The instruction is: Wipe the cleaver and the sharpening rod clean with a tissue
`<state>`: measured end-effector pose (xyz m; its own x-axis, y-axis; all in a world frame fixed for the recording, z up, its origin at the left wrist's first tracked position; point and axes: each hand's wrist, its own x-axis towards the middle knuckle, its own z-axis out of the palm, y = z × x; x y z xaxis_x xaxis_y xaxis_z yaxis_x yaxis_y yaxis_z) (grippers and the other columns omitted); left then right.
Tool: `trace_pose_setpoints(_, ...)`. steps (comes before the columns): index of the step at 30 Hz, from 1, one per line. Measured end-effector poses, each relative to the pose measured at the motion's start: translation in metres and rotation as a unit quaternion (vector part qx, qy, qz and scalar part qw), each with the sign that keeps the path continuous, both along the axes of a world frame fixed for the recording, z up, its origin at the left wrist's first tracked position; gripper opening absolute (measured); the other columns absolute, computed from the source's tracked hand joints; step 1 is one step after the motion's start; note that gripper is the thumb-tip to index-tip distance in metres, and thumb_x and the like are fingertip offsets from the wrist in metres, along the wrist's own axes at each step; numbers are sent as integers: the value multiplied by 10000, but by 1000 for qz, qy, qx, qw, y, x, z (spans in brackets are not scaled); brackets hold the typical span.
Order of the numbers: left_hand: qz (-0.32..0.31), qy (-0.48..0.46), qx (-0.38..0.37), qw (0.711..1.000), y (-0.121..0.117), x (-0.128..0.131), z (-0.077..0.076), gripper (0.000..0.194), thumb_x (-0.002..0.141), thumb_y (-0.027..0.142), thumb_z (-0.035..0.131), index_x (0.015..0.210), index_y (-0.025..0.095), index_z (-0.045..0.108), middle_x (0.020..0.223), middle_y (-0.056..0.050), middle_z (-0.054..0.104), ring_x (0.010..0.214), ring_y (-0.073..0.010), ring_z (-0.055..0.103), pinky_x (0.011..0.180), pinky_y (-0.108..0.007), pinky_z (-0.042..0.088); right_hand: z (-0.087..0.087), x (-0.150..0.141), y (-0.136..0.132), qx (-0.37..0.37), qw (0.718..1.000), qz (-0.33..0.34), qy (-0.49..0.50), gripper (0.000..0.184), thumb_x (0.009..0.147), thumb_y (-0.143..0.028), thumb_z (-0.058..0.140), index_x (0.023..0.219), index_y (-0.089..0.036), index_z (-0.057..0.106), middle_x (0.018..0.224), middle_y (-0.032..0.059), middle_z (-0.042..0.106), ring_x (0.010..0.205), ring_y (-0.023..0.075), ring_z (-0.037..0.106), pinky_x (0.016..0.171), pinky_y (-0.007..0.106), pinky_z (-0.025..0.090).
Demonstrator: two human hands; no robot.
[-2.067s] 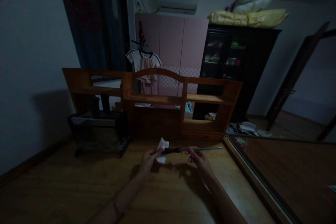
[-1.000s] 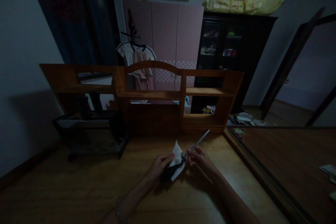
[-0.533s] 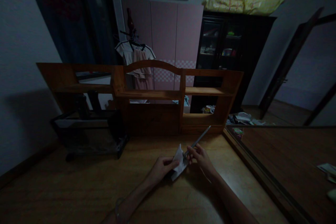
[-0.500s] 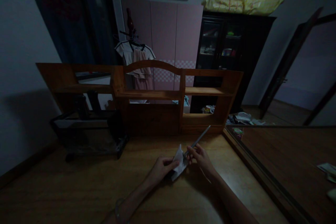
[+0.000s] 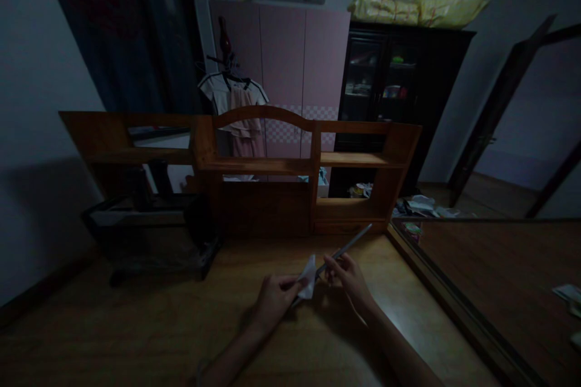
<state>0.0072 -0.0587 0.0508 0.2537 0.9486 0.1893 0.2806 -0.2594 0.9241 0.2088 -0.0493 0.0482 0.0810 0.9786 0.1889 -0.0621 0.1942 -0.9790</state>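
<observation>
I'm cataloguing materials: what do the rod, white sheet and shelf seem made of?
Rod: probably metal, smooth; it's slim and grey.
White sheet: likely tissue or paper, matte; thin and folded.
Shelf: apparently wood, perhaps varnished; brown with faint grain.

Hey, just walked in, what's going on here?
Someone is handling a slim grey rod over a wooden desktop. Their right hand holds the rod, its tip pointing up and away. Their left hand pinches a white sheet at the rod's nearer end.

Dim light leaves the cabinet [image 5: 438, 109] nearly black. Pale glare marks the table [image 5: 403, 314], soft shadow the wall [image 5: 39, 193]. Edges look stretched.
</observation>
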Motion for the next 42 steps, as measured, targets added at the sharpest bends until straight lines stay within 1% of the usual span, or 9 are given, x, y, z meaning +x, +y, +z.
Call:
trace_pose_setpoints(4, -1, 0, 10, 1000, -2, 1, 5, 351, 799, 444, 587, 954, 175, 752, 839, -67, 737, 741, -264, 648, 637, -281, 443, 4, 2, -1, -6, 1000, -13, 18, 326, 735, -496, 671, 730, -189, 563, 542, -5, 594, 461, 140, 547, 452, 250, 402)
trace_pose_setpoints(7, -45, -4, 6, 999, -4, 2, 6, 368, 833, 444, 540, 932, 163, 755, 810, -52, 725, 735, -243, 627, 629, -257, 420, 8, 2, -3, -12, 999, -10, 30, 336, 721, -500, 683, 722, -192, 547, 517, -17, 579, 438, 132, 536, 428, 240, 392)
trace_pose_setpoints(11, -84, -3, -5, 996, -10, 5, 8, 434, 841, 494, 505, 839, 139, 754, 736, -32, 688, 666, -205, 581, 594, -236, 383, 9, -1, -6, -22, 999, 28, 32, 339, 735, -516, 659, 771, -204, 532, 494, -29, 577, 400, 128, 522, 396, 232, 390)
trace_pose_setpoints(17, -109, -49, -35, 992, -11, 8, 9, 449, 830, 519, 512, 878, 139, 747, 808, -36, 694, 744, -217, 584, 666, -240, 398, 8, -7, -8, -19, 996, 83, 22, 334, 776, -537, 602, 832, -220, 512, 503, -36, 593, 380, 122, 518, 378, 220, 379)
trace_pose_setpoints(24, -92, -47, -67, 992, 0, 3, -2, 455, 786, 525, 556, 747, 112, 742, 699, -38, 663, 676, -207, 560, 597, -239, 370, 7, 5, -1, 2, 998, -4, 58, 365, 757, -506, 640, 947, -212, 537, 477, -64, 526, 369, 109, 475, 351, 212, 375)
trace_pose_setpoints(31, -62, -74, -92, 991, -4, 4, 6, 472, 734, 559, 581, 735, 118, 748, 692, -57, 671, 699, -229, 567, 596, -252, 379, 6, 20, 6, 7, 994, -70, 87, 379, 712, -535, 669, 872, -208, 563, 455, -76, 478, 351, 90, 415, 334, 203, 330)
trace_pose_setpoints(33, -72, -77, -87, 991, -4, 4, 5, 452, 746, 542, 578, 729, 123, 747, 681, -51, 667, 679, -215, 561, 594, -250, 372, 5, 16, 5, 1, 994, -52, 92, 362, 718, -535, 664, 830, -205, 566, 479, -67, 484, 371, 87, 425, 350, 202, 339)
trace_pose_setpoints(39, -79, -96, -103, 987, 4, 0, -9, 411, 748, 499, 605, 686, 115, 739, 630, -43, 648, 616, -182, 541, 584, -247, 345, 6, 1, -4, -24, 990, 81, 109, 257, 763, -435, 661, 829, -205, 566, 608, -18, 577, 491, 121, 527, 483, 248, 433)
trace_pose_setpoints(42, -61, -101, -119, 986, 7, -1, -11, 412, 727, 507, 620, 714, 115, 748, 643, -51, 660, 627, -193, 551, 590, -253, 348, 6, 1, -5, -17, 989, 94, 109, 228, 772, -410, 654, 825, -207, 565, 615, -15, 590, 508, 128, 536, 519, 261, 436)
